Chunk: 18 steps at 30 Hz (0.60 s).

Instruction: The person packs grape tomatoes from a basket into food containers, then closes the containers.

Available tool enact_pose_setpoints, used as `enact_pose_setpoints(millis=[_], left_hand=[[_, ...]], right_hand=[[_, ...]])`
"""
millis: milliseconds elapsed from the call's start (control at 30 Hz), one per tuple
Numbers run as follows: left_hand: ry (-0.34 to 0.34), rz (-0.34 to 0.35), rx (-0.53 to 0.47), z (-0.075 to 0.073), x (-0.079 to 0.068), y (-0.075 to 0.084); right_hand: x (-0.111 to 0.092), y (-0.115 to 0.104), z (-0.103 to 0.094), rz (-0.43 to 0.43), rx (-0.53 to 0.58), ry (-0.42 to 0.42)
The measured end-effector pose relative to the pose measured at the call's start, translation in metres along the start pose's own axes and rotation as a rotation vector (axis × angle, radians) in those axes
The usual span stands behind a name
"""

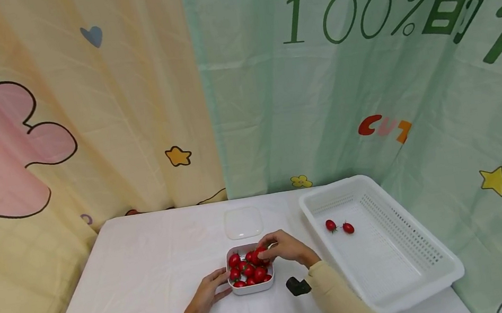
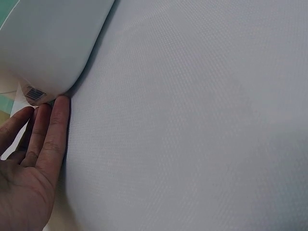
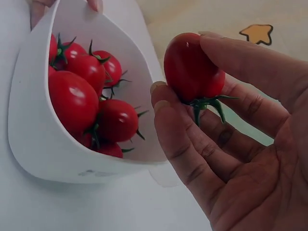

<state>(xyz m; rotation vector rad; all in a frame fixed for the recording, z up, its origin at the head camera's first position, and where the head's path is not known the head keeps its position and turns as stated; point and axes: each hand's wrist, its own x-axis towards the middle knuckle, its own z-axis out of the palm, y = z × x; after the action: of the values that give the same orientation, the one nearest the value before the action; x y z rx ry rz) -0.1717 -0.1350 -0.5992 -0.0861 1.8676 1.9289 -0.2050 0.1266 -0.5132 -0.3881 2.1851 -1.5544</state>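
Observation:
A white open box point(image 1: 252, 289) full of red cherry tomatoes point(image 1: 249, 270) with green stems stands on the table. At its left side is my left hand point(image 1: 210, 293), fingers along the outer wall and one fingertip over the rim in the right wrist view. Above the box's right side, my right hand point(image 1: 285, 248) pinches a single cherry tomato point(image 3: 190, 70), thumb on one side and fingertips on the other, stem down in the right wrist view. A barcode label point(image 2: 35, 93) shows beside the left fingers point(image 2: 55, 127).
To the right stands a large white perforated basket point(image 1: 382, 266) with two cherry tomatoes point(image 1: 339, 227) in it. A clear flat lid point(image 1: 243, 223) lies behind the box. White cloth covers the table point(image 1: 143, 278), and printed curtains point(image 1: 143, 112) hang behind it.

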Motion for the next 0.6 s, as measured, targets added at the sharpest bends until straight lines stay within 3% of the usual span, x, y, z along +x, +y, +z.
enact_pose_setpoints(millis=[133, 367, 600], left_hand=[[0.007, -0.006, 0.005, 0.000, 0.000, -0.001], [0.016, -0.003, 0.014, 0.000, 0.000, 0.000], [-0.005, 0.015, 0.018, -0.001, 0.000, -0.001]], right_hand=[[0.003, 0.001, 0.014, 0.005, 0.019, -0.006], [0.011, 0.005, 0.036, 0.023, -0.053, 0.003], [0.012, 0.004, 0.047, 0.021, -0.082, 0.002]])
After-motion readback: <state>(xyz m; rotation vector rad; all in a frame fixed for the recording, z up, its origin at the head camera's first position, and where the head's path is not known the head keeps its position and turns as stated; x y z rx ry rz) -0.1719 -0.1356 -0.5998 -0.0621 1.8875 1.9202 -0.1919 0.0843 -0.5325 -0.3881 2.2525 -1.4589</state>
